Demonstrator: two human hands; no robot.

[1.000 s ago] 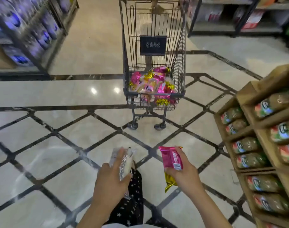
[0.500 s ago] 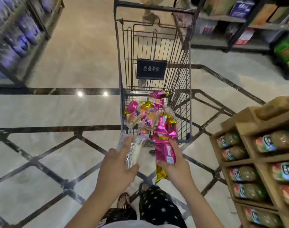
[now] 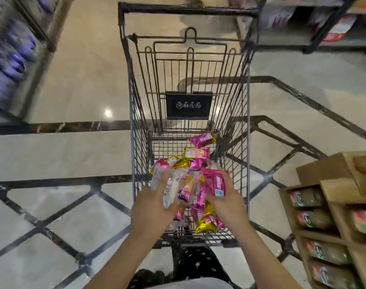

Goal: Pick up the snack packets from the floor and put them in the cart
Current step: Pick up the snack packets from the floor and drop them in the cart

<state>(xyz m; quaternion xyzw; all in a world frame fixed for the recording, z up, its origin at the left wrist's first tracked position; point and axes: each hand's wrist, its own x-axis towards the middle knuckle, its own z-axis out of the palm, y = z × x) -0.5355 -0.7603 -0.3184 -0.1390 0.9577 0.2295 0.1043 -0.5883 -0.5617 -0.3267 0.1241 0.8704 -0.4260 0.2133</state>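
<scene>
- The left hand [image 3: 155,207] is gripping one clear packet [image 3: 171,189], with fingers curled round it, above the near end of the cart [image 3: 186,11].
- The right hand [image 3: 228,205] is holding one pink packet [image 3: 215,182] by its lower end, just beside the clear one.
- Pink-and-gold packets [image 3: 196,153] are lying heaped in the cart below both hands. They are overlapping, so their count cannot be told.

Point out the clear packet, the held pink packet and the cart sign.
clear packet [image 3: 173,190], head view, its middle.
pink packet [image 3: 216,182], head view, printed face.
cart sign [image 3: 188,105], head view, icon row.
</scene>
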